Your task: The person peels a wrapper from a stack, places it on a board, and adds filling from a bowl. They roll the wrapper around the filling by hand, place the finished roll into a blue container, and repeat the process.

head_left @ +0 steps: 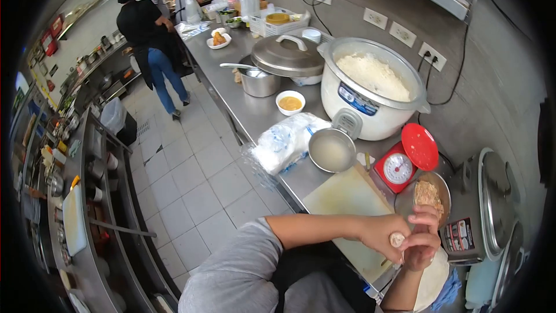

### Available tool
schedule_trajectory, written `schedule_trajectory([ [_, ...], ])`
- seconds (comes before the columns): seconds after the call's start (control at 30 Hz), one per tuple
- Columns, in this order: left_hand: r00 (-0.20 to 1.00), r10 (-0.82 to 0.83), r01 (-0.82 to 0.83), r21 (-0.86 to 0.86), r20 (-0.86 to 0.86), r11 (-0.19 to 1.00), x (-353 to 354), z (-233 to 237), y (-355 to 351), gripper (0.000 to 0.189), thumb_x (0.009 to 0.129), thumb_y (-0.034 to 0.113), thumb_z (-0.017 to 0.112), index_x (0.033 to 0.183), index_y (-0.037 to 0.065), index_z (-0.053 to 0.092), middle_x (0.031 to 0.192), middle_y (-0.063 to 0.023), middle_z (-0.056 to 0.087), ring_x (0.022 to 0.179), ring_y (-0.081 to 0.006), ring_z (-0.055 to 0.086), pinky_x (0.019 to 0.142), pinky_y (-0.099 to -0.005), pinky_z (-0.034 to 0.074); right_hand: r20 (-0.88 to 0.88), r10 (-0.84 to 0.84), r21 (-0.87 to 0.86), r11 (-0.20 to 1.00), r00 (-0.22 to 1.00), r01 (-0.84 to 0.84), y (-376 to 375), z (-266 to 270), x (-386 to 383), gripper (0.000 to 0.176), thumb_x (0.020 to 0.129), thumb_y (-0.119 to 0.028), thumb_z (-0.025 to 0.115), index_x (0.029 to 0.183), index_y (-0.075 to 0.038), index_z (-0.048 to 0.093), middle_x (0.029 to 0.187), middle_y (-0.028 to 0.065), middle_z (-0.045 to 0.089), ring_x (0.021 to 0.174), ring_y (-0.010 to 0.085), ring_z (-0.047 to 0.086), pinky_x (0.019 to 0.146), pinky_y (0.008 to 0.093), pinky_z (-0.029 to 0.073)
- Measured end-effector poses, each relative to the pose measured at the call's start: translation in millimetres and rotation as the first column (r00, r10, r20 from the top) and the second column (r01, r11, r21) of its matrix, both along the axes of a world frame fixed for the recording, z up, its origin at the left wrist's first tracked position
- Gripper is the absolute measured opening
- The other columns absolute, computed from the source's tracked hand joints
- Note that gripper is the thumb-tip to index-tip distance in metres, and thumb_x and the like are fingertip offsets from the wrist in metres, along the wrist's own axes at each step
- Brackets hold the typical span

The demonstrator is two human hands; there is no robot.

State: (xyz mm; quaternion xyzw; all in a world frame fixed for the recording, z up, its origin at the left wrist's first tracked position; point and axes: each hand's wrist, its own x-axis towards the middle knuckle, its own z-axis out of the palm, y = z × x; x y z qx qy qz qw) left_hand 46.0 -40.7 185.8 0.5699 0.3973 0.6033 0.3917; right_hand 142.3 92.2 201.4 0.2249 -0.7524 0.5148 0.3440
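Observation:
My left hand (382,235) is closed around a small, soft, pale pinkish lump of food (397,239), which pokes out at the top between thumb and forefinger. Beside it, my right hand (424,235) has curved, parted fingers, their tips close to the lump and to my left hand. Whether those tips press on the lump is hard to see. Just beyond my hands sits a metal bowl (445,197) with a shredded orange-beige mixture (427,195) in it. A pale cutting board (336,197) lies under my left forearm.
A red kitchen scale (399,167), a pot of cloudy liquid (332,150) and plastic bags (284,142) stand further along the counter. Behind are a large cooker of rice (341,101) and a bowl of yellow liquid (290,96). A person (145,35) stands in the aisle.

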Motion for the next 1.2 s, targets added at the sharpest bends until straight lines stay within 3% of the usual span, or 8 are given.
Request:
schedule_trajectory([
  [0.2,0.975,0.178,-0.142,0.248,-0.130,0.958,4.9,4.2,16.2,0.020,0.075,0.015,0.080,0.077,0.003,0.063,0.081,-0.0044,0.064,0.079,-0.0136,0.062,0.067,-0.0301,0.048,-0.111,-0.171,0.599,0.775,0.979,0.203,5.6,29.4,4.8,0.047,0.089,-0.054,0.047,0.081,-0.016,0.073,0.113,0.0136,0.067,0.113,0.0352,0.054,0.098,0.0518,0.034],
  [0.27,0.956,0.210,-0.174,0.180,-0.206,0.968,0.5,4.5,12.1,0.021,0.074,0.016,0.081,0.081,0.004,0.065,0.079,-0.0030,0.064,0.077,-0.0124,0.062,0.066,-0.0287,0.048,-0.141,-0.214,0.648,0.718,0.967,0.254,8.8,34.5,12.3,0.040,0.089,-0.049,0.051,0.086,-0.015,0.071,0.118,0.0124,0.065,0.117,0.0345,0.052,0.099,0.0513,0.033],
  [0.37,0.961,0.203,-0.214,-0.042,-0.186,0.976,-0.7,9.7,3.9,0.017,0.070,0.013,0.079,0.081,0.006,0.067,0.074,-0.0054,0.065,0.072,-0.0180,0.065,0.064,-0.0307,0.049,0.100,-0.162,0.243,0.961,0.982,0.134,10.5,28.7,20.2,0.034,0.088,-0.044,0.054,0.089,-0.015,0.070,0.123,0.0088,0.063,0.118,0.0332,0.051,0.101,0.0502,0.030],
  [0.7,0.852,0.460,-0.475,0.001,-0.250,0.880,8.7,-7.5,18.1,0.014,0.072,0.011,0.074,0.083,0.004,0.069,0.075,-0.0077,0.068,0.069,-0.0215,0.067,0.064,-0.0313,0.050,-0.130,-0.455,0.745,0.541,0.881,0.390,-0.9,37.5,31.1,0.040,0.089,-0.046,0.055,0.095,-0.009,0.069,0.131,0.0077,0.058,0.122,0.0317,0.050,0.106,0.0489,0.028],
  [0.8,0.882,0.469,-0.465,-0.086,0.047,0.881,2.7,0.4,27.5,0.014,0.078,0.016,0.074,0.075,0.005,0.066,0.070,-0.0026,0.066,0.065,-0.0158,0.064,0.062,-0.0303,0.049,0.229,-0.207,0.055,0.978,0.951,0.200,16.3,19.2,28.2,0.041,0.092,-0.044,0.056,0.103,-0.006,0.069,0.131,0.0137,0.057,0.123,0.0328,0.050,0.105,0.0471,0.033],
  [0.87,0.802,0.547,-0.534,-0.122,0.239,0.837,-12.4,0.6,32.6,0.015,0.082,0.016,0.072,0.074,0.009,0.061,0.066,-0.0005,0.060,0.060,-0.0116,0.057,0.061,-0.0273,0.046,0.345,-0.239,0.058,0.971,0.908,0.233,25.8,-16.4,21.6,0.045,0.089,-0.033,0.065,0.125,-0.006,0.057,0.128,0.0198,0.057,0.122,0.0339,0.052,0.101,0.0426,0.040],
  [1.07,0.318,0.548,-0.569,-0.306,0.773,0.763,-60.1,-40.7,33.3,0.015,0.088,0.016,0.067,0.091,0.011,0.053,0.082,-0.0015,0.056,0.077,-0.0130,0.057,0.069,-0.0273,0.049,0.751,-0.386,0.271,0.920,0.535,0.284,17.1,-102.1,27.9,0.063,0.077,-0.010,0.074,0.133,-0.008,0.045,0.110,0.0201,0.063,0.102,0.0316,0.063,0.086,0.0363,0.048],
  [1.2,0.442,0.492,-0.234,-0.434,0.750,0.870,-75.5,-125.5,-2.8,0.017,0.088,0.009,0.064,0.103,0.005,0.055,0.101,-0.0060,0.058,0.096,-0.0179,0.058,0.093,-0.0374,0.050,0.693,-0.420,0.331,0.907,0.586,0.260,64.8,-62.2,58.9,0.044,0.073,-0.004,0.075,0.115,-0.005,0.060,0.089,0.0154,0.067,0.085,0.0281,0.067,0.076,0.0342,0.051],
])
